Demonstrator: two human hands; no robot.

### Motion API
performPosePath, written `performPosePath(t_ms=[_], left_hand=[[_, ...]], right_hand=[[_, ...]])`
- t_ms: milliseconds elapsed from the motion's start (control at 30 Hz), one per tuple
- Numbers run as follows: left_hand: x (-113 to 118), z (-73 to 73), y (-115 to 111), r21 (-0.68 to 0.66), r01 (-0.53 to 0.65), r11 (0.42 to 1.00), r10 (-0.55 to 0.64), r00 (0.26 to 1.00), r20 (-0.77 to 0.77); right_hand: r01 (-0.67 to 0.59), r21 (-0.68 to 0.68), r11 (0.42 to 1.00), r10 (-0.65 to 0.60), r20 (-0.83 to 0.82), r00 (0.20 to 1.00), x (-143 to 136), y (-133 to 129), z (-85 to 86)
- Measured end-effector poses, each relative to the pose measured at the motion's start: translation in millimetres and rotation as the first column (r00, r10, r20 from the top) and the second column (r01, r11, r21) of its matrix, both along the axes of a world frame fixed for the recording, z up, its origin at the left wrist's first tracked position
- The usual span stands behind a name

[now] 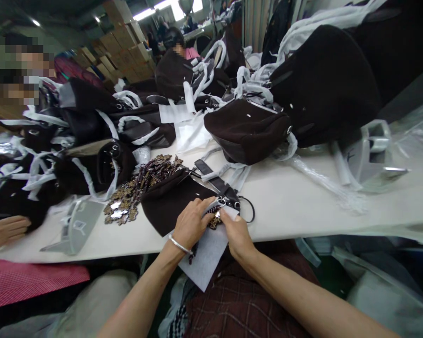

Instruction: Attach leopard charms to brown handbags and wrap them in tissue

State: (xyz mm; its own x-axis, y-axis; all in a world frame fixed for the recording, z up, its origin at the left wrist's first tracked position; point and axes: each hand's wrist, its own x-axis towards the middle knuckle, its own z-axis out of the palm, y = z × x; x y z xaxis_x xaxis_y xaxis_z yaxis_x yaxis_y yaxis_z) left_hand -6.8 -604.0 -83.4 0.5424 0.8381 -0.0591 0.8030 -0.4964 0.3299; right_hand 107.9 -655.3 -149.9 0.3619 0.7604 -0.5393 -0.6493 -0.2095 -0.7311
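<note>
A dark brown handbag (pixel 174 199) lies at the table's front edge, its black strap (pixel 211 176) and metal rings toward my hands. My left hand (pixel 192 223), with a silver bangle at the wrist, is closed on a leopard-patterned piece (pixel 215 221) beside the rings. My right hand (pixel 238 234) is closed as well, its thumb pressing a white sheet (pixel 206 260) against that piece. The sheet hangs down over the table edge. My fingers partly hide the patterned piece, so how it joins the bag cannot be seen.
Left of the bag lies a heap of leopard-patterned pieces (pixel 141 188). Two grey tape dispensers (pixel 79 225) stand on the white table (pixel 303 206). Several brown bags with wrapped handles (pixel 248 126) fill the back. A co-worker's hand (pixel 7 232) rests at far left.
</note>
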Motion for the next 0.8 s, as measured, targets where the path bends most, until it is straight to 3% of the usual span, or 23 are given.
performPosePath(t_ms=[133, 233, 333, 533, 700, 800], left_hand=[[0, -8.3, -1, -0.014, -0.036, 0.999, 0.037, 0.999, 0.014], [6, -10.3, -9, 0.173, -0.049, 0.984, 0.062, 0.995, -0.073], [19, -9.0, -21, 0.288, 0.044, 0.957, 0.017, 0.978, -0.206], [34, -8.9, -36, 0.279, 0.158, 0.947, -0.046, 0.928, -0.371], [30, -16.1, -44, 0.268, 0.189, 0.945, -0.071, 0.915, -0.396], [28, -17.1, -57, 0.223, 0.197, 0.955, -0.101, 0.919, -0.381]], right_hand=[[-0.021, 0.004, 1.000, 0.022, -0.054, 0.998, 3, 2, 4.1], [-0.026, 0.010, 1.000, 0.026, -0.040, 0.999, 4, 7, 6.3], [0.005, -0.009, 1.000, -0.006, -0.046, 0.999, -1, 13, 6.7], [0.041, -0.035, 0.999, -0.046, -0.128, 0.991, -10, 15, 9.8], [0.030, 0.063, 0.998, 0.002, -0.449, 0.894, 1, 11, 17.2], [-0.008, 0.028, 1.000, 0.018, -0.395, 0.919, 1, 15, 13.7]])
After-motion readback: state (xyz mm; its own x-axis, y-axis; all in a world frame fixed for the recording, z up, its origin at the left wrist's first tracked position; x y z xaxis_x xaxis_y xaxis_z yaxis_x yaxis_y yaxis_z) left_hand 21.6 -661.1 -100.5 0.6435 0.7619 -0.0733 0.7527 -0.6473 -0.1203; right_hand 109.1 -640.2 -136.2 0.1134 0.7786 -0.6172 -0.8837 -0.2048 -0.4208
